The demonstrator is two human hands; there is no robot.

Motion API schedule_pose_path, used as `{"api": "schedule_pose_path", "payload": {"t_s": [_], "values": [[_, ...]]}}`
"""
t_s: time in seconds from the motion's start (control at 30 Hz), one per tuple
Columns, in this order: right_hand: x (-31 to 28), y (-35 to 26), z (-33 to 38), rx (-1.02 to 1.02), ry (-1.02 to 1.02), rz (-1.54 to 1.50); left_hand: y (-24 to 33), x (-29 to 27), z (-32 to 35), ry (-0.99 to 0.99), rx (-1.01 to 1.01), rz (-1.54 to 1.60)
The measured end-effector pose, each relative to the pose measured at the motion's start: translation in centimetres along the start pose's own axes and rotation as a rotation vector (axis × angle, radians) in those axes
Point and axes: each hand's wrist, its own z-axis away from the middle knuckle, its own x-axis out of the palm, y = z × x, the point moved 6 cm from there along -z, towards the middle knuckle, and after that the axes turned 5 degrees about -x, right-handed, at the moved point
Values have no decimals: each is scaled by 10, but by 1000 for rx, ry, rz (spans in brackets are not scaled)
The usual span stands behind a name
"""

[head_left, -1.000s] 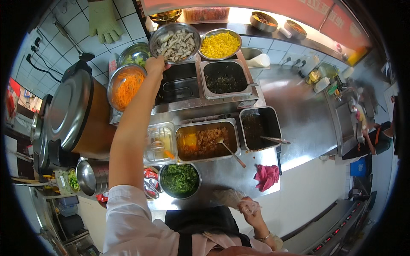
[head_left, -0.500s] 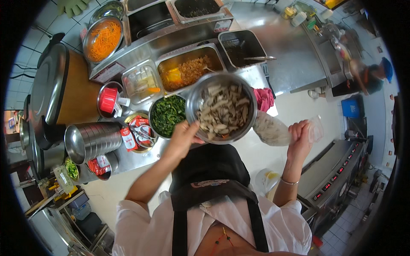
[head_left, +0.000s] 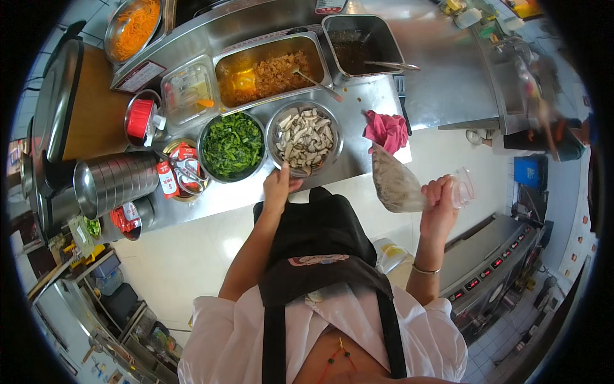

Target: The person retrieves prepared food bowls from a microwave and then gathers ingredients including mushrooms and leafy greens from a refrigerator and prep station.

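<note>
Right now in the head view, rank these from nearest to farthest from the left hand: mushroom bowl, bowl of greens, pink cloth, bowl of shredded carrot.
1. Mushroom bowl: the left hand touches its near rim.
2. Bowl of greens: just left of the mushrooms.
3. Pink cloth: on the counter's right edge.
4. Bowl of shredded carrot: far back, upper left.

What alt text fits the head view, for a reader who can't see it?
A person's left hand grips the rim of a round steel bowl of sliced mushrooms on a steel counter, while the right hand holds up a clear plastic bag of pale food. Beside the mushrooms sits a round steel bowl of chopped greens.
</note>
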Motion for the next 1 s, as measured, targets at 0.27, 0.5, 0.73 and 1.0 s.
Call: {"api": "schedule_pose_path", "payload": {"t_s": [0.27,0.5,0.73,1.0], "values": [[11,11,-8,152,-68,-11,86,84,53,-172,865,-1166],[9,14,-20,176,-100,20,84,99,14,-379,368,-1275],[-1,15,-34,177,-85,16,77,96,6,-462,468,-1380],[5,18,-42,170,-99,4,83,106,18,-572,811,-1504]]}}
